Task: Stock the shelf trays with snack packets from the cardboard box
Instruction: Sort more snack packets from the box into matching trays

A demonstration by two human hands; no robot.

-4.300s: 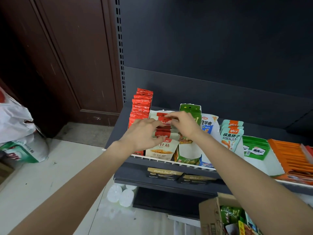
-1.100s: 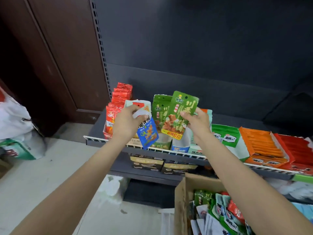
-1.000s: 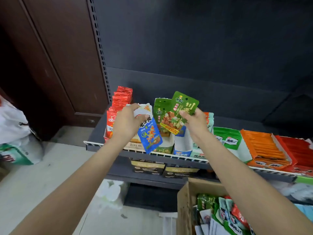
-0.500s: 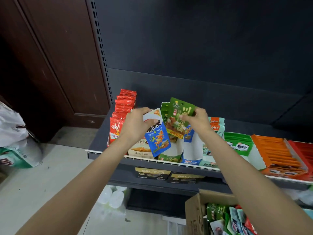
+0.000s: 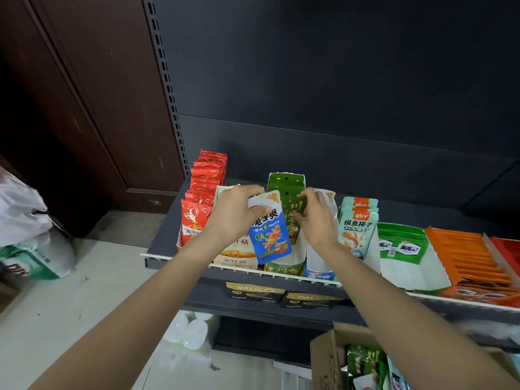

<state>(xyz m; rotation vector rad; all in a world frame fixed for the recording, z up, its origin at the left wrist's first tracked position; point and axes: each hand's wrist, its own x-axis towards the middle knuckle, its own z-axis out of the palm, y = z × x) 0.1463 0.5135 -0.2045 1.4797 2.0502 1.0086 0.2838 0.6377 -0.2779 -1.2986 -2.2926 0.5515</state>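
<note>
The green packet (image 5: 294, 213), which you held up clear of the shelf a second ago, is now down inside the green tray (image 5: 285, 192), your right hand (image 5: 316, 218) still pinching its top edge, so one more packet is nearly stocked. Your left hand (image 5: 235, 212) grips the blue packet (image 5: 270, 235), hanging in front of the trays and covering the slot fronts. Its blue tray (image 5: 319, 274) sits just right of the green one. The cardboard box (image 5: 326, 358) waits below, packets still inside.
</note>
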